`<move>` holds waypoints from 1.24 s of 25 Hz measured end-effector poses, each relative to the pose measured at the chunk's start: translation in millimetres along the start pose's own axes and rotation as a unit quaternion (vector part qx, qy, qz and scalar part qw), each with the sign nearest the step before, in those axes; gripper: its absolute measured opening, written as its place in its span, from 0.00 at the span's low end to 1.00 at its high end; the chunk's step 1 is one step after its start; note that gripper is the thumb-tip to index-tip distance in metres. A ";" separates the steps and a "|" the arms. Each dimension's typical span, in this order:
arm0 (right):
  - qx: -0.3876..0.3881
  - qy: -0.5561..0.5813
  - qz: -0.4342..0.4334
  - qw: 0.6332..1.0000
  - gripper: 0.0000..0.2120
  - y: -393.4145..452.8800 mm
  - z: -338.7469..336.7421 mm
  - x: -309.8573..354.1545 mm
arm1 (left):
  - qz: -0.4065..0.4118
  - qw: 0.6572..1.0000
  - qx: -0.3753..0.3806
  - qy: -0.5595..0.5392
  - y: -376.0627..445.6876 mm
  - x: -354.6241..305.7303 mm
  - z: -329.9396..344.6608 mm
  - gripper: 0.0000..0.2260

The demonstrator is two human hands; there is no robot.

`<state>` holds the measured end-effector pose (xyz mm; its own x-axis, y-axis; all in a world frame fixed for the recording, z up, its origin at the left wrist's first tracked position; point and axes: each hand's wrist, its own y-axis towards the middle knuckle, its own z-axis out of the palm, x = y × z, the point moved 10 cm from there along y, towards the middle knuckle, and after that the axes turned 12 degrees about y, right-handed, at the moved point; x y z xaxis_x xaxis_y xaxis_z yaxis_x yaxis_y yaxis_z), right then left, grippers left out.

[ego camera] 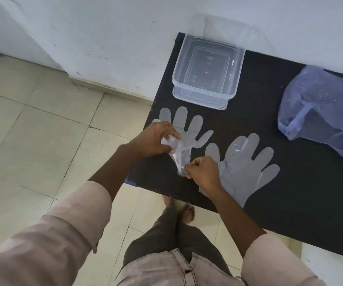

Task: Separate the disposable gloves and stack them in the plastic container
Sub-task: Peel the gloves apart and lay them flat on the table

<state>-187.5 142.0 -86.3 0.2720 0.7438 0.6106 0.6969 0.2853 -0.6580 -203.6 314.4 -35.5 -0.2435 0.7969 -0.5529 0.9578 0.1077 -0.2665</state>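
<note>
A clear disposable glove lies near the left end of the black table, its fingers spread flat and its palm and cuff bunched up. My left hand pinches the bunched palm part. My right hand pinches the cuff end of the same glove. A second clear glove lies flat to the right, partly under my right wrist. The clear plastic container stands empty at the table's back left, against the wall.
A bluish translucent plastic bag lies crumpled at the right back of the table. The table's left edge is close to my left hand. Beige floor tiles and my legs and bare foot are below.
</note>
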 end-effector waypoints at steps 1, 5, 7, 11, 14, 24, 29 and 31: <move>0.000 -0.008 -0.005 1.000 0.11 1.0 -1.4 0.7 | -0.011 1.000 0.010 -0.011 3.6 0.9 0.4 0.14; 0.000 -0.019 0.001 1.000 0.11 4.5 -7.3 0.3 | -0.019 0.999 0.040 -0.014 10.8 -9.7 2.5 0.07; -0.001 -0.005 0.004 1.000 0.09 5.7 -11.5 1.0 | -0.022 0.999 0.010 -0.039 8.2 -9.2 -5.9 0.05; 0.046 0.139 -0.090 0.985 0.07 -3.2 -30.4 15.9 | -0.057 0.988 -0.069 -0.127 -4.8 5.3 -31.7 0.06; 0.066 0.160 -0.190 0.966 0.31 -8.9 -55.5 22.7 | -0.084 0.978 -0.085 -0.171 -9.6 14.3 -41.5 0.05; -0.110 -0.027 -0.435 0.893 0.19 -24.7 -55.5 98.8 | -0.120 0.954 -0.119 -0.249 -5.4 31.9 -55.7 0.03; -0.100 0.150 -0.434 0.883 0.10 -43.1 -87.2 137.5 | -0.071 0.947 -0.144 -0.279 -9.5 19.3 -92.0 0.05; -0.067 0.187 -0.378 0.904 0.06 -41.9 -95.9 153.7 | -0.033 0.936 -0.131 -0.326 -4.5 4.6 -110.5 0.06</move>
<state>-111.2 186.4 77.4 -0.1291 0.1032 0.9862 0.8449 0.5321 0.0550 -192.1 383.2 50.4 -0.2638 0.2596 -0.9290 0.9210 0.3539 -0.1626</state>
